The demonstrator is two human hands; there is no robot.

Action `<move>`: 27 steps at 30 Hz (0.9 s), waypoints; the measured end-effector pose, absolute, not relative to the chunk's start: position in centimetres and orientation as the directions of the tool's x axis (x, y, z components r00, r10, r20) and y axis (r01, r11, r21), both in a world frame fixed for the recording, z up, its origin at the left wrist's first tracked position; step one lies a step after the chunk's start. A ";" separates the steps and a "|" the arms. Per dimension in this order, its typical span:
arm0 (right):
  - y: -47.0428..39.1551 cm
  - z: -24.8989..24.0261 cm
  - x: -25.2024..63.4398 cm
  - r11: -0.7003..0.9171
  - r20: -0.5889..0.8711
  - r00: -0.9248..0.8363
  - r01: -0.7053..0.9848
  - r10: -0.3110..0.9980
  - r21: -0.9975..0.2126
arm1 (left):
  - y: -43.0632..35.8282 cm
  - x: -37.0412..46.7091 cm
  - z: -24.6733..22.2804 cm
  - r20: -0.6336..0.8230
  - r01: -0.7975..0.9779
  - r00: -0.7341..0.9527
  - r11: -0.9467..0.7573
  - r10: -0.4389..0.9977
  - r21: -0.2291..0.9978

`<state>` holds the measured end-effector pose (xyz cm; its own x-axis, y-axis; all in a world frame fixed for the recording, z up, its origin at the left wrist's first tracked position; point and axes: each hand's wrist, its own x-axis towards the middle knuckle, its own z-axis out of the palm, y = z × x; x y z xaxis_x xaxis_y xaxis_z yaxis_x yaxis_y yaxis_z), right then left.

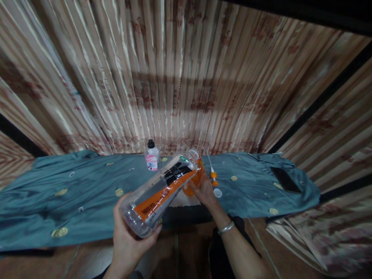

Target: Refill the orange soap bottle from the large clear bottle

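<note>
My left hand (130,240) is wrapped round the base of a large clear bottle (162,193) with an orange and black label. The bottle is tilted, its neck raised toward the right and close to the top of an orange bottle (198,174). My right hand (205,188) grips that orange bottle, which is partly hidden behind the clear one. Whether the two mouths touch I cannot tell. Right of my right hand lie an orange pump top (214,178) with a long clear tube and a round white cap (217,193).
A clear bottle with a black cap and pink label (151,157) stands at the back left. A dark phone (285,179) lies at the right on the teal patterned cloth (95,193). Striped curtains (180,77) hang behind and on both sides.
</note>
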<state>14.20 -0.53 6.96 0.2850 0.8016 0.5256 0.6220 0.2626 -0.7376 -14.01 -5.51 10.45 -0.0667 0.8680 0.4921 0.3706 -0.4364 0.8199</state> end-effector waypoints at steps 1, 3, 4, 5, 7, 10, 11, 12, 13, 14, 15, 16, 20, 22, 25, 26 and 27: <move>-0.6 7.1 14.2 0.265 0.528 0.280 0.625 0.802 -0.734 | -5.8 -13.6 10.8 0.482 0.363 -0.086 -0.423 0.872 0.830; -0.6 7.3 14.2 0.282 0.536 0.265 0.623 0.802 -0.729 | -6.4 -12.8 11.4 0.438 0.309 -0.171 -0.374 0.882 0.874; -0.6 7.5 14.1 0.294 0.542 0.256 0.620 0.800 -0.727 | -6.6 -12.4 11.7 0.423 0.285 -0.190 -0.363 0.886 0.887; -0.7 7.6 14.1 0.304 0.548 0.250 0.618 0.798 -0.725 | -6.8 -12.1 11.9 0.416 0.278 -0.201 -0.356 0.887 0.892; -0.7 7.7 14.1 0.311 0.553 0.247 0.616 0.796 -0.724 | -7.0 -11.9 12.0 0.414 0.280 -0.203 -0.352 0.888 0.893; -0.6 7.5 14.1 0.295 0.538 0.258 0.613 0.803 -0.733 | -6.6 -12.5 11.6 0.437 0.314 -0.171 -0.372 0.883 0.874; -0.6 7.3 14.1 0.288 0.534 0.265 0.613 0.803 -0.736 | -6.4 -12.9 11.4 0.447 0.327 -0.156 -0.381 0.881 0.865; -0.6 7.1 14.2 0.282 0.534 0.273 0.614 0.800 -0.737 | -6.1 -13.2 11.2 0.459 0.338 -0.141 -0.393 0.877 0.855; -0.6 7.0 14.2 0.277 0.535 0.281 0.617 0.796 -0.737 | -5.9 -13.6 11.0 0.469 0.350 -0.124 -0.403 0.875 0.846; -0.6 6.9 14.2 0.273 0.536 0.287 0.619 0.794 -0.736 | -5.7 -13.9 10.8 0.475 0.358 -0.103 -0.413 0.874 0.838; -0.6 6.8 14.2 0.272 0.536 0.289 0.619 0.793 -0.737 | -5.6 -14.1 10.8 0.479 0.365 -0.081 -0.421 0.874 0.830; -0.6 6.7 14.3 0.274 0.534 0.286 0.617 0.795 -0.738 | -5.5 -14.1 10.7 0.478 0.369 -0.059 -0.426 0.876 0.826; -0.6 6.7 14.3 0.285 0.533 0.285 0.600 0.797 -0.747 | -6.0 -13.2 11.2 0.442 0.333 -0.140 -0.378 0.886 0.864; -0.7 6.6 14.4 0.282 0.535 0.287 0.606 0.795 -0.744 | -6.4 -12.5 11.6 0.415 0.295 -0.196 -0.350 0.888 0.889; -0.7 6.3 14.6 0.282 0.540 0.277 0.619 0.795 -0.733 | -6.8 -11.9 11.9 0.392 0.275 -0.204 -0.331 0.897 0.902; -0.7 6.2 14.7 0.282 0.541 0.276 0.622 0.794 -0.730 | -6.8 -11.9 11.9 0.388 0.276 -0.203 -0.328 0.899 0.904; -0.8 6.1 14.7 0.280 0.543 0.276 0.627 0.793 -0.727 | -6.8 -12.0 11.9 0.385 0.278 -0.203 -0.324 0.900 0.904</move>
